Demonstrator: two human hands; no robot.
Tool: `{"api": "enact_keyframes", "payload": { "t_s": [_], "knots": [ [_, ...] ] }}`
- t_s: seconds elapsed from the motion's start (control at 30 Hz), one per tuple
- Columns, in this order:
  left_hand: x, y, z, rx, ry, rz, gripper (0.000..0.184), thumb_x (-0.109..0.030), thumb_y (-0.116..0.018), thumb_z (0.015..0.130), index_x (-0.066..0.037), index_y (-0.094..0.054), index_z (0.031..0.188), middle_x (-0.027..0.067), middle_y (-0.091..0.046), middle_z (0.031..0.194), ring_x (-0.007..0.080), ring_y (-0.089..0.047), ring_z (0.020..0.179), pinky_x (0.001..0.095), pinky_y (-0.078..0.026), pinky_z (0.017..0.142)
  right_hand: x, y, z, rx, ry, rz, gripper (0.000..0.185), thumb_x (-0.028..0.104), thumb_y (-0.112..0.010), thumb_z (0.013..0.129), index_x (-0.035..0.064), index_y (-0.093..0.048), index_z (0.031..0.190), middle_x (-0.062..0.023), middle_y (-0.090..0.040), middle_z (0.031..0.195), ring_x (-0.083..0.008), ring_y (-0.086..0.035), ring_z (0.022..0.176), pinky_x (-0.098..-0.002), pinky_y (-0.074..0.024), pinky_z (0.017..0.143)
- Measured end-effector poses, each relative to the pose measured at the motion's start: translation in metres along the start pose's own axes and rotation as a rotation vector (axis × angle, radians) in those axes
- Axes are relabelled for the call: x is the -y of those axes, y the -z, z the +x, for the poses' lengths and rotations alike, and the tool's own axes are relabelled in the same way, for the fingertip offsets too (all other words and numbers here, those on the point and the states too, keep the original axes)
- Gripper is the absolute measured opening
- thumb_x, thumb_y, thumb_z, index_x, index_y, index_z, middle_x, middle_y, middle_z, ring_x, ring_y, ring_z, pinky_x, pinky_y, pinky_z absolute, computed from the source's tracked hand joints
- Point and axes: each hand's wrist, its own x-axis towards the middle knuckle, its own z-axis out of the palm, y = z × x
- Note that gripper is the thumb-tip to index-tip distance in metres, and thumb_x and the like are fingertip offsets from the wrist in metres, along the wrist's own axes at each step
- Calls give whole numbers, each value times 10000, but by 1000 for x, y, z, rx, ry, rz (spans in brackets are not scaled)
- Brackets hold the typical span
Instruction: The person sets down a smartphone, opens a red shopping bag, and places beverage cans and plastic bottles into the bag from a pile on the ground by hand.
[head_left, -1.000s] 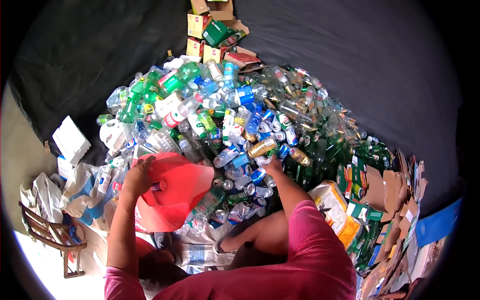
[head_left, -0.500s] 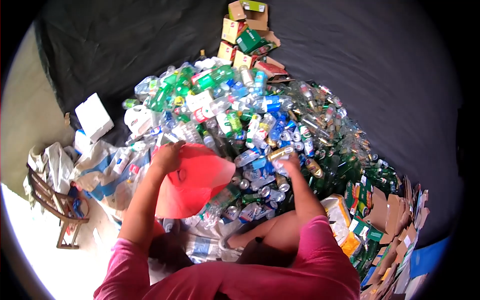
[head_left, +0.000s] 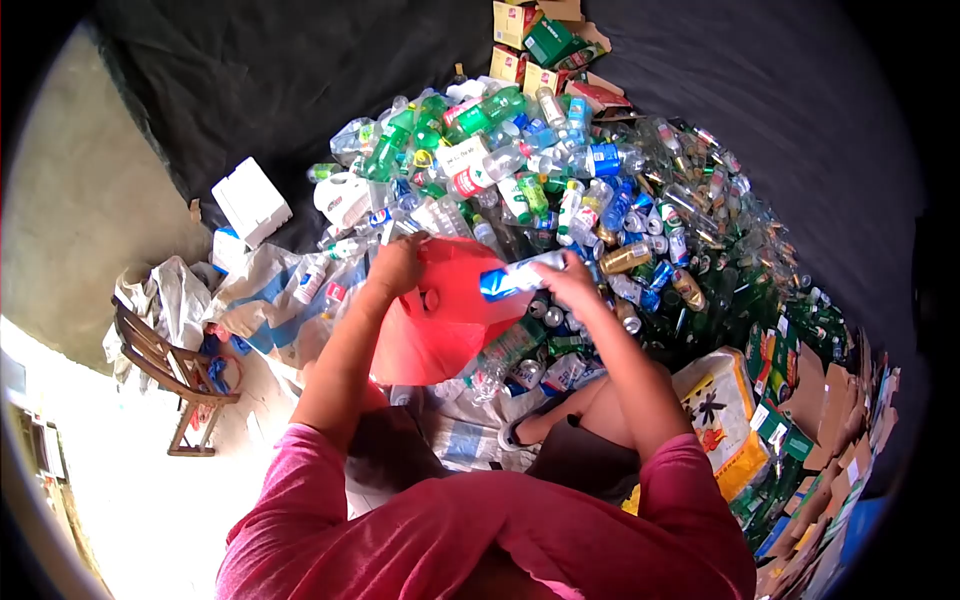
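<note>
From where I watch, my left hand [head_left: 398,263] has its fingers curled tight over the edge of a red bag [head_left: 445,340]; the fingertips are hard to make out. My right hand [head_left: 570,282] is wrapped around one end of a blue and silver can [head_left: 508,279], whose far end overlaps the bag in my view. I cannot tell whether they touch. The can's print is blurred, and the bag hides part of the bottle heap [head_left: 600,158].

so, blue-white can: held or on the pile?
Held: right hand grips the blue-white can by one end, in front of the red bag.
</note>
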Motion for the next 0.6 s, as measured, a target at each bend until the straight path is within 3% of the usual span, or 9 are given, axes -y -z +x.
{"api": "enact_keyframes", "payload": {
  "t_s": [0.03, 0.1, 0.2, 0.23, 0.3, 0.37, 0.4, 0.53, 0.6],
  "knots": [
    [3, -5, 3, 89, 25, -68, 489, -82, -583, 789, -87, -613, 1277, 225, -653, 1156, 399, -642, 1047, 449, -530, 894, -12, -17, 8, -10, -8, -89, 546, 394, -838, 749, 14, -602, 1063, -134, -706, 1010, -226, -687, 873, -363, -540, 759],
    [-2, -6, 4, 59, -33, -81, 488, -82, -572, 793, -87, -610, 1280, 218, -657, 1151, 399, -642, 1048, 446, -527, 903, -35, -53, 20, 58, 29, -133, 610, 444, -845, 716, 13, -598, 1069, -146, -703, 999, -248, -687, 865, -375, -539, 764],
    [-7, -7, 3, 43, -44, -89, 486, -65, -540, 807, -86, -603, 1288, 227, -654, 1149, 402, -637, 1058, 441, -522, 917, -24, -91, 1, 33, 201, -363, 813, 528, -836, 672, 21, -553, 1241, -207, -621, 1248, -341, -625, 1128, -410, -491, 956],
    [-8, -9, 4, 32, -48, -80, 486, -59, -530, 811, -86, -600, 1292, 232, -651, 1151, 404, -634, 1063, 441, -520, 920, -31, -103, 7, 136, 137, -374, 837, 533, -819, 693, 32, -521, 1293, -207, -622, 1248, -347, -625, 1135, -404, -494, 955],
    [-9, -13, 4, 38, -58, -74, 486, -46, -516, 816, -77, -597, 1295, 246, -643, 1162, 408, -628, 1073, 440, -515, 935, -48, -132, 15, 182, 178, -410, 696, 458, -802, 745, 42, -571, 1253, -192, -644, 1224, -319, -637, 1112, -391, -499, 954],
    [-15, -11, 2, 27, -92, -83, 485, -47, -514, 818, -64, -593, 1297, 251, -636, 1178, 412, -620, 1087, 439, -508, 951, -59, -157, 32, 529, 194, -440, 562, 398, -716, 846, 36, -577, 1253, -189, -650, 1223, -311, -636, 1117, -398, -495, 948],
    [-16, -11, 1, 37, -92, -101, 481, -40, -520, 812, -49, -594, 1287, 248, -634, 1191, 411, -614, 1096, 437, -503, 959, -59, -164, 23, 528, 417, -299, 364, 326, -705, 814, 93, -683, 1093, -171, -699, 1077, -309, -663, 1043, -399, -510, 885],
    [-15, -1, -5, 21, -69, -104, 483, -21, -546, 791, -51, -601, 1270, 247, -634, 1192, 410, -617, 1092, 440, -506, 953, -35, -164, 5, 529, 387, -237, 286, 220, -652, 825, 88, -702, 1074, -202, -693, 1069, -328, -674, 1002, -400, -510, 884],
    [-4, 1, -2, 9, 0, -118, 475, -18, -559, 778, -48, -607, 1249, 246, -644, 1168, 420, -626, 1067, 449, -512, 932, -52, -166, 20, 551, 419, -392, 276, 171, -625, 825, 74, -705, 1071, -218, -690, 1058, -331, -678, 991, -402, -509, 888]
  ]
}}
